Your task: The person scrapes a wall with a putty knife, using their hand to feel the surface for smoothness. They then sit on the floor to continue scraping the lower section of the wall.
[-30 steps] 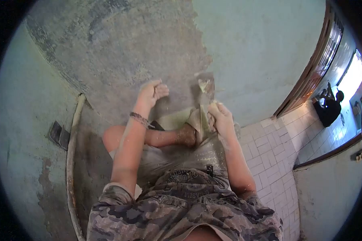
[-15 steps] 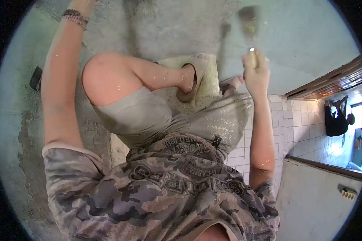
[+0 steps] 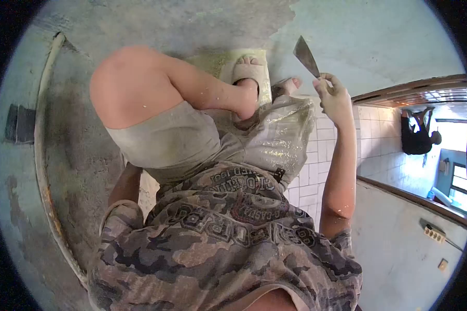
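A putty knife (image 3: 307,58) with a flat, tapered metal blade is in my right hand (image 3: 334,101). My fingers are closed round its handle, and the blade points up and left, in front of the pale green wall (image 3: 379,46). My left arm (image 3: 125,185) hangs down beside my raised knee, in shadow. My left hand is hidden behind my leg. My sandalled foot (image 3: 248,78) rests on a yellowish, stained platform (image 3: 215,65). Pale specks mark my shorts (image 3: 288,137) and legs.
A pipe (image 3: 40,140) runs along the left side, near a dark box (image 3: 22,124). On the right, a doorway (image 3: 415,85) opens onto a tiled floor (image 3: 376,135) where another person (image 3: 419,132) sits. A power strip (image 3: 434,234) is on the lower right wall.
My left arm has dropped from its raised reach to behind my knee. My right hand has come slightly down, and the putty knife now tilts left. The view has shifted.
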Motion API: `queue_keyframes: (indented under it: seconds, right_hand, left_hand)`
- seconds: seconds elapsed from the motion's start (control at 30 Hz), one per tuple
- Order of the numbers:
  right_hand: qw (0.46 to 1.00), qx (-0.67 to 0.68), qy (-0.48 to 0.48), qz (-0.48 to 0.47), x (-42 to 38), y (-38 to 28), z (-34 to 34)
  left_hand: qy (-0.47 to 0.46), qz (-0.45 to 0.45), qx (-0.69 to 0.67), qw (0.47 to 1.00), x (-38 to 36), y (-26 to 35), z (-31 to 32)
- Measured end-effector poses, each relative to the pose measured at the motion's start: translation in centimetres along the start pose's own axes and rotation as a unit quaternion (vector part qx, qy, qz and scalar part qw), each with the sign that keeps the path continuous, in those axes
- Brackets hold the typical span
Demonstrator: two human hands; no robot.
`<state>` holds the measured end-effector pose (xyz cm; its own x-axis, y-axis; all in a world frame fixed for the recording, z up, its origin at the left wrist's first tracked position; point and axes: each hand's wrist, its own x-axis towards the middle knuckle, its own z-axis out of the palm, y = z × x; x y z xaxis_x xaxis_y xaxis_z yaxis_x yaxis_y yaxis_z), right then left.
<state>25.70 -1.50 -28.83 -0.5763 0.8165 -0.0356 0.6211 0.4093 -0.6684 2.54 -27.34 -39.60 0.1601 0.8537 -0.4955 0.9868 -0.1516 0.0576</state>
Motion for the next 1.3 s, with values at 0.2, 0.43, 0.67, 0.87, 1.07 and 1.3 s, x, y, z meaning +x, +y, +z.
queue_keyframes:
  seconds: [0.2, 0.43, 0.67, 0.87, 1.07, 1.3]
  right_hand:
    - [0.998, 0.005, 0.001, 0.057, -2.1, -4.5, -4.5]
    - [0.947, -0.308, 0.023, -0.09, -2.7, -15.7, -7.3]
    - [0.88, -0.456, -0.107, -0.081, 1.6, -24.9, -0.7]
    - [0.842, -0.474, -0.24, -0.093, 3.9, -28.7, 6.7]
    - [0.802, -0.504, -0.297, -0.12, 6.8, -31.1, 7.6]
    - [0.667, -0.587, -0.417, -0.19, 15.0, -19.8, 8.7]
  left_hand:
    - [-0.018, 0.142, 0.204, 0.968, 13.8, 1.8, -2.2]
    - [-0.077, 0.131, 0.19, 0.97, 17.4, -1.7, -1.3]
    - [-0.045, 0.589, 0.147, 0.793, 31.4, -6.1, 6.7]
    - [-0.002, 0.223, 0.155, 0.962, 21.3, -3.5, 4.6]
    - [-0.002, 0.198, 0.135, 0.971, 21.1, -4.4, 3.2]
    - [0.004, 0.287, 0.105, 0.952, 17.9, -0.6, 4.9]
